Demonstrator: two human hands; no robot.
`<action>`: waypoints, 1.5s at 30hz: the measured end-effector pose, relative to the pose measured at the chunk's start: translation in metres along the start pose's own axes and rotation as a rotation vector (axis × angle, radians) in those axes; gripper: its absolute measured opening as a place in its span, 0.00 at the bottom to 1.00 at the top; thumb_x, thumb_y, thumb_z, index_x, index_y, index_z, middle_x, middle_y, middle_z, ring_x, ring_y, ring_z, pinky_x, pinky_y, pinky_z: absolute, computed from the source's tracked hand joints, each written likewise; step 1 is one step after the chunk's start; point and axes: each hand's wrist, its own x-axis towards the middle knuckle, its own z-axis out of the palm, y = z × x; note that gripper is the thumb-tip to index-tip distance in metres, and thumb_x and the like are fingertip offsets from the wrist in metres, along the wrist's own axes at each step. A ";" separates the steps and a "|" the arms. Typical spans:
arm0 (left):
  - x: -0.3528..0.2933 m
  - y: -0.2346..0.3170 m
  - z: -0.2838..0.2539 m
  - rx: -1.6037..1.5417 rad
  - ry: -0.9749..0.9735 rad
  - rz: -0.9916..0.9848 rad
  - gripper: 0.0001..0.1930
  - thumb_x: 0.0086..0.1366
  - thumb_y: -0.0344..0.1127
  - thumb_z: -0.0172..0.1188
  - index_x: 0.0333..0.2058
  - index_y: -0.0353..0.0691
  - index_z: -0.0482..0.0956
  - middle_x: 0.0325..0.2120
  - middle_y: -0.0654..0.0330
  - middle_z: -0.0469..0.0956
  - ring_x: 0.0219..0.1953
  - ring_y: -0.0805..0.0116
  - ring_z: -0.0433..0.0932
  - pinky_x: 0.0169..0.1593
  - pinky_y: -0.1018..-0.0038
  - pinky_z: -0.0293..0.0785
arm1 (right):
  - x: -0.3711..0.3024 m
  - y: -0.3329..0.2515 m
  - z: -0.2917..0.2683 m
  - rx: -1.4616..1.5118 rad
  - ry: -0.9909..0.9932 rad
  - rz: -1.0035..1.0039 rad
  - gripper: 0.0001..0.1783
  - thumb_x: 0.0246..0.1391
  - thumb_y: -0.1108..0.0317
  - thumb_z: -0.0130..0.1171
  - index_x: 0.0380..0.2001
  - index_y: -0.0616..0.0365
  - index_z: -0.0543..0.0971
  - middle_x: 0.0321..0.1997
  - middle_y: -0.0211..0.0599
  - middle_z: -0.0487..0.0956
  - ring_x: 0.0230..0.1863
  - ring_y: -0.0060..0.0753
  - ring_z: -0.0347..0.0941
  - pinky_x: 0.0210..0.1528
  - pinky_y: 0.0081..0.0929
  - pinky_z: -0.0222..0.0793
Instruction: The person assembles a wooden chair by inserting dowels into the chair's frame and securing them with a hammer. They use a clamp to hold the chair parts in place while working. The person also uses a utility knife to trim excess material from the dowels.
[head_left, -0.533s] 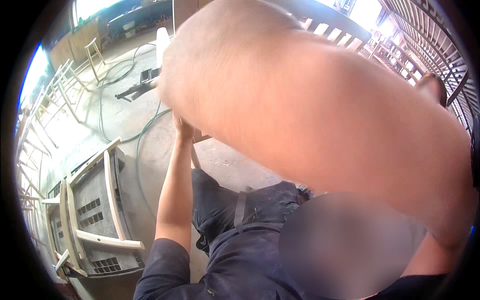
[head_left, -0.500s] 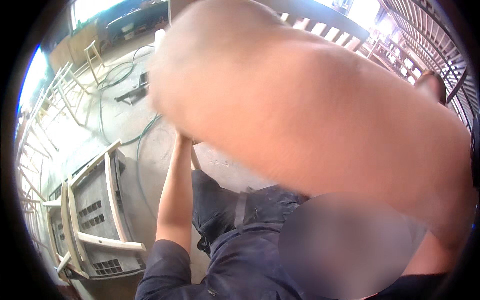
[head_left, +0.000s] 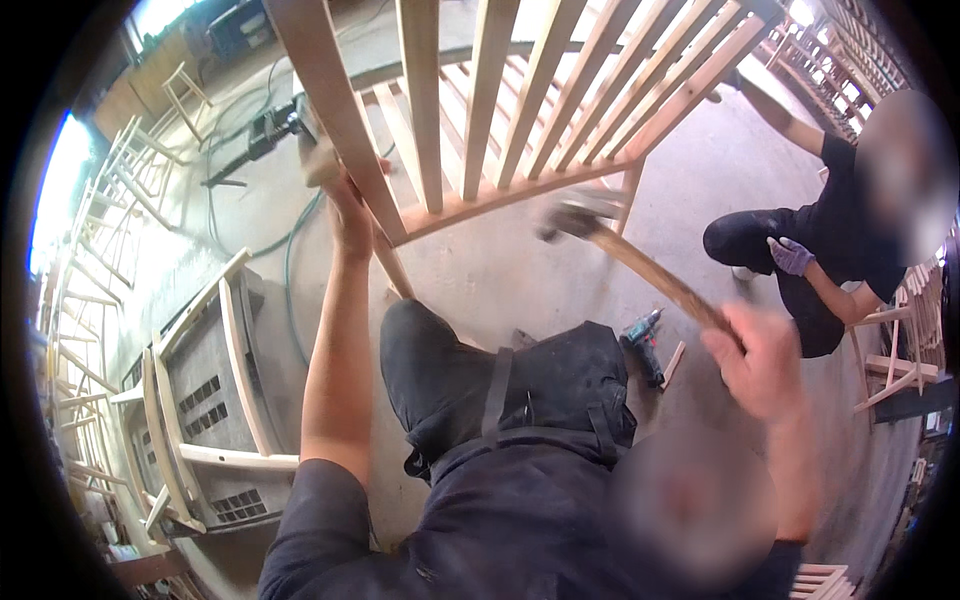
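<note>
A slatted wooden frame point(head_left: 500, 200), like a chair or bench back, stands tilted in front of me. My left hand point(head_left: 352, 210) is closed round the wood at its near left corner, beside a rounded pale wooden end point(head_left: 321, 166). A black bar clamp point(head_left: 272, 130) sits just beyond that corner. Out to the right, my right hand point(head_left: 758, 358) grips the wooden handle of a hammer point(head_left: 660, 278). The hammer's blurred metal head hangs apart from the frame, close to its lower rail and a leg.
A co-worker point(head_left: 840, 220) crouches at right, one hand gloved, the other arm reaching toward the frame's far end. A cordless drill point(head_left: 643, 350) and a wood strip point(head_left: 674, 365) lie on the floor. Wooden parts rest on a grey plastic pallet point(head_left: 205, 400) at left; a hose point(head_left: 290, 265) crosses the floor.
My right arm, which covered most of the view, has come down to the right, revealing the hammer, frame and co-worker. My left hand has stayed nearly in place.
</note>
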 end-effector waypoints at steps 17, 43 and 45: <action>-0.124 -0.242 0.005 0.624 -0.391 -1.351 0.42 0.66 0.34 0.56 0.72 0.50 0.41 0.24 0.57 0.76 0.16 0.70 0.68 0.19 0.70 0.67 | -0.326 0.089 0.280 0.939 -0.268 1.745 0.23 0.62 0.48 0.62 0.22 0.54 0.74 0.17 0.28 0.71 0.12 0.23 0.66 0.14 0.24 0.62; -0.067 0.015 -0.028 0.871 0.141 -0.130 0.32 0.68 0.52 0.64 0.52 0.22 0.76 0.52 0.44 0.78 0.53 0.56 0.78 0.56 0.65 0.77 | -0.397 0.008 0.334 0.197 0.147 1.370 0.12 0.56 0.66 0.59 0.43 0.55 0.82 0.41 0.44 0.82 0.45 0.52 0.76 0.51 0.45 0.71; -0.030 0.014 -0.047 0.877 0.043 0.111 0.32 0.67 0.52 0.65 0.52 0.23 0.77 0.51 0.45 0.79 0.53 0.55 0.79 0.58 0.63 0.76 | -0.413 -0.016 0.327 0.268 0.167 1.405 0.12 0.57 0.67 0.58 0.42 0.56 0.82 0.41 0.45 0.82 0.43 0.51 0.77 0.49 0.44 0.72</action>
